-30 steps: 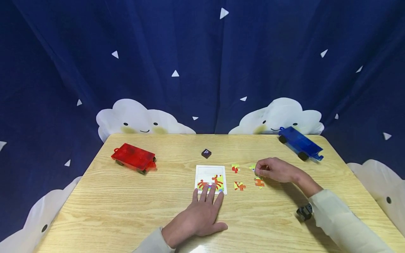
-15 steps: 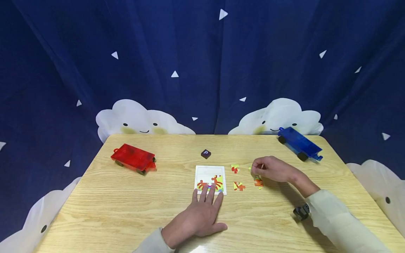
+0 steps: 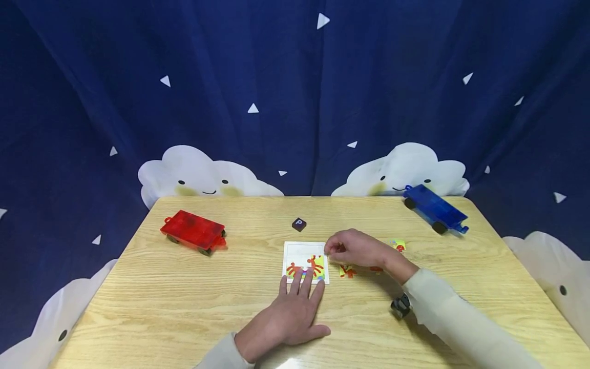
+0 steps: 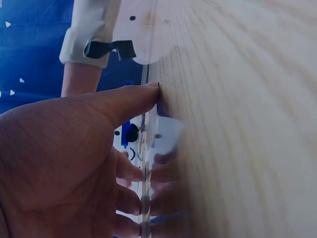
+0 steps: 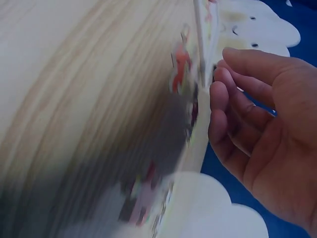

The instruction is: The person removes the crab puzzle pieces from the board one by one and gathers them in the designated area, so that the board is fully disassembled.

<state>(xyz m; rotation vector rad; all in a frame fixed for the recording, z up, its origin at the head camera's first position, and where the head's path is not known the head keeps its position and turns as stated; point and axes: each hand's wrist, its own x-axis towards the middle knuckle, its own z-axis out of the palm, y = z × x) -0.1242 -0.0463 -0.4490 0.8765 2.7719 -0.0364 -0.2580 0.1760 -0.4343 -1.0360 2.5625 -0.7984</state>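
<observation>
My left hand [image 3: 295,312] lies spread on the table, its fingertips resting on the lower edge of a white puzzle board [image 3: 295,247]. The board's lower part holds fitted pieces with a red animal [image 3: 315,264]; its upper part is bare white. My right hand [image 3: 355,248] is over the board's right edge, thumb and fingertips pinched together on a puzzle piece that the fingers almost wholly hide. Under and beside that hand lie loose puzzle pieces: a yellow and red one [image 3: 348,271], an orange-red one [image 3: 376,269], and another [image 3: 399,245] behind the wrist.
A red toy wagon [image 3: 193,230] stands at the left of the wooden table [image 3: 184,307], a blue toy wagon [image 3: 435,207] at the back right. Behind the board lies a small dark tile [image 3: 299,224] marked P. A blue curtain [image 3: 207,77] hangs behind the table.
My right hand has moved left from the loose pieces to the board's right edge, uncovering a piece behind its wrist. My left hand has stayed in place.
</observation>
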